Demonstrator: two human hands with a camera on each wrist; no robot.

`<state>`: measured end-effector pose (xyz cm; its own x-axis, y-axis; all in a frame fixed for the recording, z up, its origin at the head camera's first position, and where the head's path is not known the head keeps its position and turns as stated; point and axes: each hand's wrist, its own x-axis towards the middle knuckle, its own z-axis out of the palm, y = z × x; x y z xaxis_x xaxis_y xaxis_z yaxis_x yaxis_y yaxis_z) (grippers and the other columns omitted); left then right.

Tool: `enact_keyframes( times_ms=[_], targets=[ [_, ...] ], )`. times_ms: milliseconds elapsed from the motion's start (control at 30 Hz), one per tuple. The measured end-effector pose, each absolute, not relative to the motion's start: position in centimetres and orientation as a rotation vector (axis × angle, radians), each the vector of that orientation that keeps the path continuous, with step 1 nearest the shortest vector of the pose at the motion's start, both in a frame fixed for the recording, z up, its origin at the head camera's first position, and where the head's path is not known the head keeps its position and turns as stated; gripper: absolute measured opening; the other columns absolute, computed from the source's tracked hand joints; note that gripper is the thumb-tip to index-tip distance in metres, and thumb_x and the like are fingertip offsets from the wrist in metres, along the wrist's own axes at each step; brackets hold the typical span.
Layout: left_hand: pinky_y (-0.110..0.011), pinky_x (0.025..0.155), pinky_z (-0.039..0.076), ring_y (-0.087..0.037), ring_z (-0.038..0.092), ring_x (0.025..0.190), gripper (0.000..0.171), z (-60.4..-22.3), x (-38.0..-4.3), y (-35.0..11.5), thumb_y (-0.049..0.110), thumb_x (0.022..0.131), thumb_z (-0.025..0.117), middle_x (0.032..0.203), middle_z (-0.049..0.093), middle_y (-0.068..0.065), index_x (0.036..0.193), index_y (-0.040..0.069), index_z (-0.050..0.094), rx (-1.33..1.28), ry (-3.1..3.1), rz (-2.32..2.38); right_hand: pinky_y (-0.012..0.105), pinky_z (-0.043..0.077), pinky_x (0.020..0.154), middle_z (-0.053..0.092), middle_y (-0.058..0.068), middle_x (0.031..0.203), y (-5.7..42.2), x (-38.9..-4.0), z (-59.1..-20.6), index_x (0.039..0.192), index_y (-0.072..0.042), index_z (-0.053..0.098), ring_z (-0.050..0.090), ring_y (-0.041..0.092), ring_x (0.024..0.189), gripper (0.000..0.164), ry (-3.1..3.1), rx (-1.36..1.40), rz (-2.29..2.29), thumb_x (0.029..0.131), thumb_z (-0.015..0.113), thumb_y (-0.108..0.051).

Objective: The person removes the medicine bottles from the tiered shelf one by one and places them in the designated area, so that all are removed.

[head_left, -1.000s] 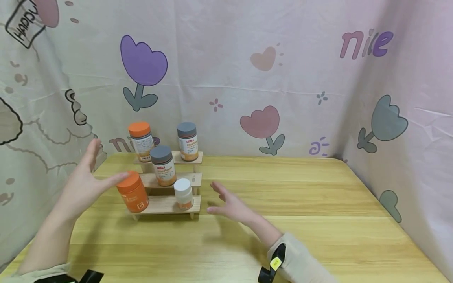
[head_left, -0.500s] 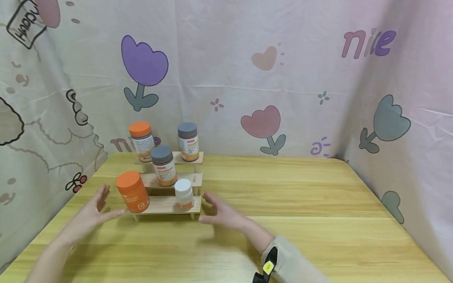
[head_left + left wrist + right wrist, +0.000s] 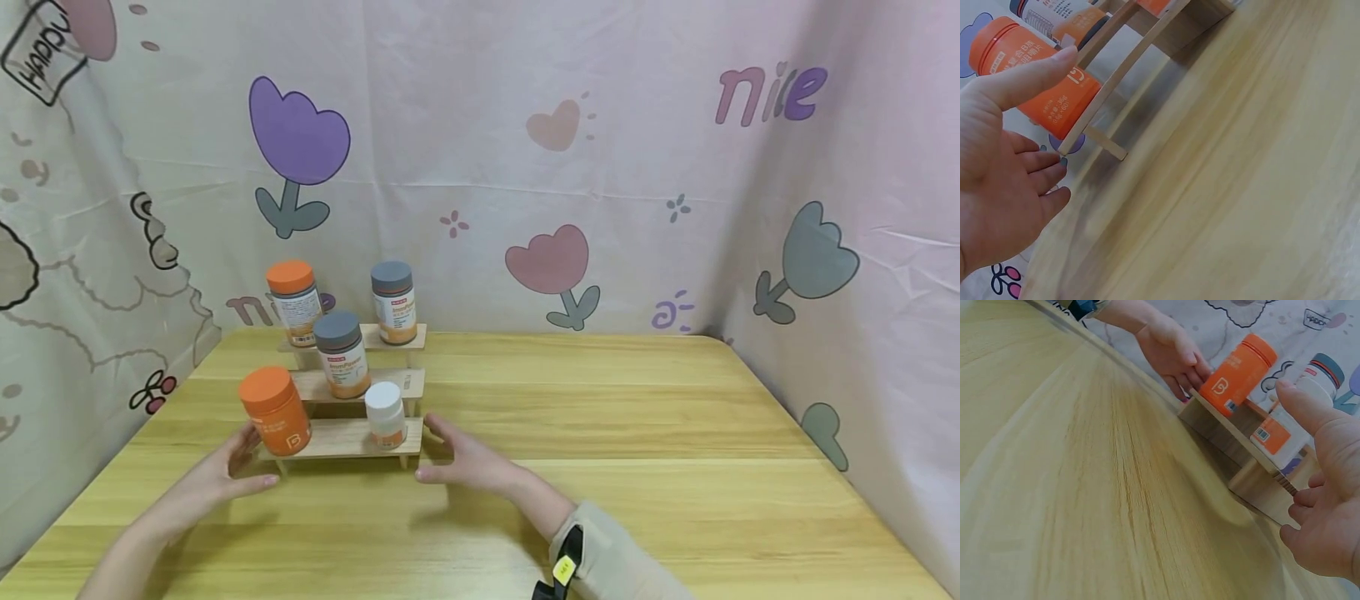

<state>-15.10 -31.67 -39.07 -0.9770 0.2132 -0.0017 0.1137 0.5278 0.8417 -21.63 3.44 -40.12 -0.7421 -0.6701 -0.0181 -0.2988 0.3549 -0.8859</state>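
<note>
A three-step wooden stand (image 3: 337, 438) holds several jars at the left of the table. My left hand (image 3: 210, 490) is at the left end of its lowest step, fingers extended and thumb apart. Just above those fingers, an orange jar (image 3: 276, 421) stands on that step. In the left wrist view, my left thumb (image 3: 1038, 75) overlaps this jar. At the step's other end my right hand (image 3: 472, 462) is spread, beside a small white-capped bottle (image 3: 386, 410). The right wrist view shows the right fingers (image 3: 1307, 499) right at the step's end. Neither hand grips anything.
A grey-lidded jar (image 3: 343, 362) stands on the middle step. On the top step are an orange-lidded jar (image 3: 298, 310) and another grey-lidded jar (image 3: 395, 307). Behind the wooden table (image 3: 600, 417) hangs a printed curtain (image 3: 450, 108), which also runs along both sides.
My left hand has come down from beside the orange jar's lid to the lowest step's left end. My right hand has moved left and slightly down to the right end. The jars stay put.
</note>
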Motion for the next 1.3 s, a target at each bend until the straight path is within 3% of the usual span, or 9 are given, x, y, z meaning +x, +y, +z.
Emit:
enact_keyframes(
  times_ms=[100, 333, 433, 500, 567, 833, 1100, 1300],
  targets=[
    [-0.072, 0.095, 0.017, -0.061, 0.012, 0.124, 0.089, -39.1, -15.2, -31.6, 0.012, 0.088, 0.061, 0.142, 0.005, -0.042, 0.141, -0.013, -0.006, 0.278, 2.623, 1.474, 0.044, 0.025, 0.11, 0.022, 0.01, 0.152, 3.4, -21.7, -40.2, 0.148, -0.004, 0.015, 0.027, 0.03, 0.135, 0.089, 2.24, -0.846, -1.349, 0.083, 0.069, -0.031],
    [-0.064, 0.096, 0.019, -0.058, 0.014, 0.126, 0.085, -39.1, -15.3, -32.0, 0.009, 0.089, 0.059, 0.143, 0.006, -0.04, 0.141, -0.013, -0.004, 0.298, 2.598, 1.496, 0.044, 0.026, 0.11, 0.02, 0.01, 0.152, 3.4, -21.8, -40.4, 0.149, -0.005, 0.014, 0.028, 0.03, 0.134, 0.089, 2.22, -0.837, -1.36, 0.083, 0.069, -0.03],
    [-0.037, 0.102, 0.033, -0.057, 0.013, 0.127, 0.084, -39.1, -15.4, -32.1, 0.009, 0.089, 0.058, 0.144, 0.007, -0.039, 0.142, -0.013, -0.003, 0.321, 2.58, 1.519, 0.044, 0.026, 0.11, 0.02, 0.01, 0.152, 3.5, -21.7, -40.4, 0.148, -0.004, 0.013, 0.029, 0.031, 0.134, 0.089, 2.204, -0.835, -1.376, 0.083, 0.069, -0.028],
    [-0.018, 0.095, 0.036, -0.056, 0.013, 0.127, 0.083, -39.1, -15.4, -32.1, 0.008, 0.089, 0.058, 0.143, 0.007, -0.039, 0.141, -0.014, -0.003, 0.329, 2.571, 1.528, 0.044, 0.027, 0.109, 0.019, 0.01, 0.152, 3.6, -21.6, -40.3, 0.148, -0.004, 0.013, 0.03, 0.031, 0.133, 0.089, 2.198, -0.827, -1.384, 0.083, 0.069, -0.026],
    [-0.006, 0.086, 0.033, -0.056, 0.015, 0.127, 0.083, -39.2, -15.4, -32.1, 0.008, 0.088, 0.058, 0.143, 0.009, -0.039, 0.141, -0.015, -0.001, 0.338, 2.573, 1.531, 0.044, 0.027, 0.109, 0.02, 0.01, 0.152, 3.7, -21.5, -40.3, 0.148, -0.004, 0.013, 0.03, 0.031, 0.133, 0.088, 2.198, -0.819, -1.392, 0.083, 0.069, -0.026],
    [-0.008, 0.088, 0.035, -0.055, 0.018, 0.125, 0.08, -39.4, -15.5, -31.5, 0.004, 0.087, 0.059, 0.14, 0.012, -0.041, 0.139, -0.017, 0.002, 0.409, 2.568, 1.546, 0.045, 0.026, 0.11, 0.02, 0.006, 0.152, 4.7, -21.5, -40.2, 0.149, -0.008, 0.014, 0.03, 0.028, 0.134, 0.087, 2.177, -0.766, -1.437, 0.084, 0.069, -0.026],
    [-0.007, 0.091, 0.031, -0.05, 0.015, 0.126, 0.082, -39.4, -16.1, -30.0, 0.003, 0.085, 0.06, 0.142, 0.009, -0.039, 0.14, -0.016, 0.002, 0.496, 2.5, 1.612, 0.045, 0.024, 0.11, 0.015, 0.01, 0.153, 6.7, -21.7, -40.3, 0.149, -0.005, 0.01, 0.026, 0.033, 0.135, 0.084, 2.134, -0.81, -1.468, 0.087, 0.064, -0.024],
    [-0.01, 0.093, 0.031, -0.021, 0.026, 0.128, 0.083, -39.7, -16.5, -28.9, 0.003, 0.085, 0.06, 0.143, 0.005, -0.038, 0.141, -0.015, 0.0, 0.543, 2.406, 1.679, 0.046, 0.024, 0.11, 0.012, 0.011, 0.154, 8.3, -21.7, -40.5, 0.149, -0.004, 0.009, 0.024, 0.036, 0.135, 0.085, 2.091, -0.811, -1.495, 0.088, 0.063, -0.027]
  ],
)
